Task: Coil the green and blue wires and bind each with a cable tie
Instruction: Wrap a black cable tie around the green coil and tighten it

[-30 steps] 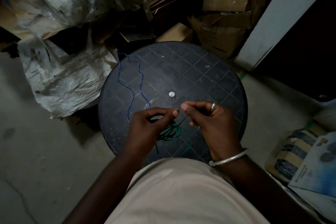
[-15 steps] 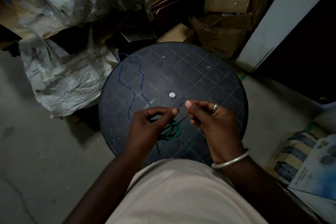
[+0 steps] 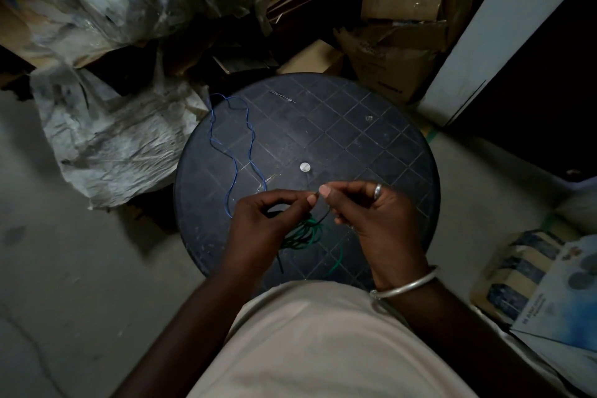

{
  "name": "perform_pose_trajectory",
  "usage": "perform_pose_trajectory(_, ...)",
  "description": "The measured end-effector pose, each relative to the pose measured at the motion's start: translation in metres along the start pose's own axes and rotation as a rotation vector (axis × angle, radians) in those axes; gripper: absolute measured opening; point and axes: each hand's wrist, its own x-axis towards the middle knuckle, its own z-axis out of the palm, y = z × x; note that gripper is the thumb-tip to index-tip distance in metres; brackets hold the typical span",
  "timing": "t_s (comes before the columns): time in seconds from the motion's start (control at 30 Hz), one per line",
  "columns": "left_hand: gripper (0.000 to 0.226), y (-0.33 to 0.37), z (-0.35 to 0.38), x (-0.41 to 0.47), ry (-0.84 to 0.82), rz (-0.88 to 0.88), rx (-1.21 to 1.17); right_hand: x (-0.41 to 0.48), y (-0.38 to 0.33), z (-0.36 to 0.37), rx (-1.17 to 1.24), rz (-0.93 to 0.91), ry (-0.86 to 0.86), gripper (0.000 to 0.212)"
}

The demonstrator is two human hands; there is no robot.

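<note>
Now both hands pinch a black cable tie (image 3: 324,215) over the green wire (image 3: 302,233) coil, left hand (image 3: 268,223) and right hand (image 3: 371,220) alike; thread its tip squarely, holding loops tight; blue wire (image 3: 237,152) waits far left.

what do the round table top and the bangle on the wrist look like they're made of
Round table top: seemingly moulded dark plastic, matte and scuffed, with a raised diamond grid across it. Bangle on the right wrist: apparently silvery metal, judging by its smooth bright sheen.
</note>
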Motion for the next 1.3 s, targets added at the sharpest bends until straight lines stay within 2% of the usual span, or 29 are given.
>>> perform_pose_trajectory(0.37, 0.012, 0.000, 0.002, 0.000, 0.007, -0.012, -0.016, -0.001, 0.006, 0.002, 0.002, -0.035, -0.061, 0.002)
perform_pose_trajectory(0.47, 0.013, -0.002, 0.004, 0.000, 0.005, -0.062, -0.084, -0.001, 0.008, 0.001, -0.035, -0.058, -0.060, 0.002)
perform_pose_trajectory(0.63, 0.016, 0.001, 0.004, 0.000, -0.021, -0.130, -0.135, -0.003, 0.007, 0.002, -0.090, -0.104, -0.029, 0.017)
perform_pose_trajectory(0.73, 0.019, 0.001, 0.004, 0.001, -0.008, -0.176, -0.124, 0.002, 0.009, 0.000, -0.067, -0.093, -0.030, 0.016)
perform_pose_trajectory(0.93, 0.008, 0.002, 0.004, 0.001, -0.047, -0.227, -0.127, 0.010, 0.017, -0.007, -0.280, -0.192, -0.071, 0.006)
perform_pose_trajectory(1.3, 0.027, 0.002, 0.007, 0.002, -0.123, -0.293, -0.211, 0.020, 0.017, -0.006, -0.221, -0.255, -0.017, 0.007)
